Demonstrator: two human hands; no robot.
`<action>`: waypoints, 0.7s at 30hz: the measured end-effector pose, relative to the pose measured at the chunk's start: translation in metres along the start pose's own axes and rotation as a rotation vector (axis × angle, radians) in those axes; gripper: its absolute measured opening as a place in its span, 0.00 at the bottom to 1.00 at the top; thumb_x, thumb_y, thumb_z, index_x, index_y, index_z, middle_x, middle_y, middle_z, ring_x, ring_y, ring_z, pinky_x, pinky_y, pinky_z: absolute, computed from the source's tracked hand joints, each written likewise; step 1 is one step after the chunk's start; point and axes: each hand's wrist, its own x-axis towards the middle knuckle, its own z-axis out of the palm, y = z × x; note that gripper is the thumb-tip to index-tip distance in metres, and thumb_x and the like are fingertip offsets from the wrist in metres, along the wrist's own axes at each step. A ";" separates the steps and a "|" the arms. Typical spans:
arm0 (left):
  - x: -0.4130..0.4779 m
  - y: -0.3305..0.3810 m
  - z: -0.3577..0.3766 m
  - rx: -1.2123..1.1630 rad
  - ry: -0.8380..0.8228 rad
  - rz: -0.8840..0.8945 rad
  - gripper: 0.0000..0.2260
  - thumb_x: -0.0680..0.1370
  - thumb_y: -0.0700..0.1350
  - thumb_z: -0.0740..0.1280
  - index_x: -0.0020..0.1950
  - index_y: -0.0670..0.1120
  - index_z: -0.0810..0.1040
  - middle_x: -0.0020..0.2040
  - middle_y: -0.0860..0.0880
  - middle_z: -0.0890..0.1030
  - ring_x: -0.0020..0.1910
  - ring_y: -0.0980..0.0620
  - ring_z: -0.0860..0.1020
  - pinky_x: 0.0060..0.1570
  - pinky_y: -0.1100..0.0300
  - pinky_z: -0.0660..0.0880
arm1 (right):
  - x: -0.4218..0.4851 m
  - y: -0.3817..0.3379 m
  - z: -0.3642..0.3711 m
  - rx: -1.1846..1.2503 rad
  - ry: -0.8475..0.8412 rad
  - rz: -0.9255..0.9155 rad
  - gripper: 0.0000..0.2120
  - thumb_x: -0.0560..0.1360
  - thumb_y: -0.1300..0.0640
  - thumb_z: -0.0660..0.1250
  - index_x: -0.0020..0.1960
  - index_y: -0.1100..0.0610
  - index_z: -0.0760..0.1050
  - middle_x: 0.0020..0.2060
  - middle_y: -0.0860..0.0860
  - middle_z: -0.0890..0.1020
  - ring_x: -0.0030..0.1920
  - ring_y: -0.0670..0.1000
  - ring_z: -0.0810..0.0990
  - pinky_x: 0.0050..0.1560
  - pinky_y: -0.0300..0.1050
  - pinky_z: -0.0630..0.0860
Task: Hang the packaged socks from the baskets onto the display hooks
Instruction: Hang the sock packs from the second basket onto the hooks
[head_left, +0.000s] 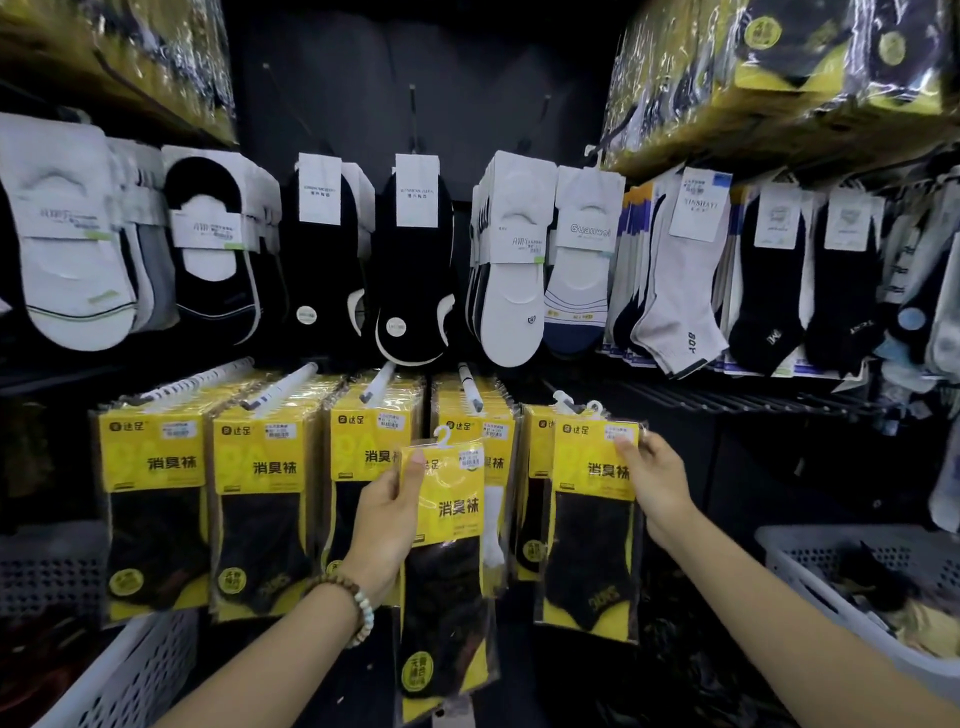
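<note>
White baskets (810, 571) (either side) below dark sock-hung wall (363, 78)

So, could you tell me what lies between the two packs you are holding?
Head view: between the left-hand pack and the right-hand pack hang a white-sock stack and a black-sock stack.

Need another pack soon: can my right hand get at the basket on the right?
Probably yes. The basket sits open-topped below the right hand, nothing between, but that hand must first release the pack it pinches.
</note>
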 end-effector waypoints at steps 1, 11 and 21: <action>0.001 0.000 0.001 0.001 -0.008 0.002 0.10 0.80 0.57 0.57 0.39 0.60 0.68 0.32 0.60 0.65 0.25 0.66 0.66 0.22 0.79 0.63 | 0.004 -0.001 0.002 -0.019 -0.030 -0.011 0.04 0.79 0.58 0.63 0.51 0.55 0.75 0.42 0.47 0.82 0.41 0.44 0.81 0.30 0.30 0.75; 0.009 -0.010 0.009 -0.032 -0.019 0.002 0.09 0.80 0.56 0.56 0.41 0.62 0.69 0.34 0.61 0.65 0.27 0.69 0.70 0.24 0.79 0.64 | 0.030 0.024 0.015 -0.067 -0.016 0.029 0.12 0.75 0.54 0.69 0.54 0.61 0.78 0.44 0.51 0.82 0.43 0.46 0.81 0.39 0.34 0.77; 0.003 -0.018 0.010 -0.037 -0.072 -0.044 0.15 0.79 0.59 0.56 0.43 0.52 0.76 0.37 0.55 0.74 0.35 0.58 0.71 0.36 0.70 0.68 | -0.010 0.034 0.016 -0.102 0.156 0.059 0.14 0.72 0.52 0.72 0.52 0.57 0.75 0.45 0.50 0.78 0.47 0.49 0.77 0.50 0.43 0.74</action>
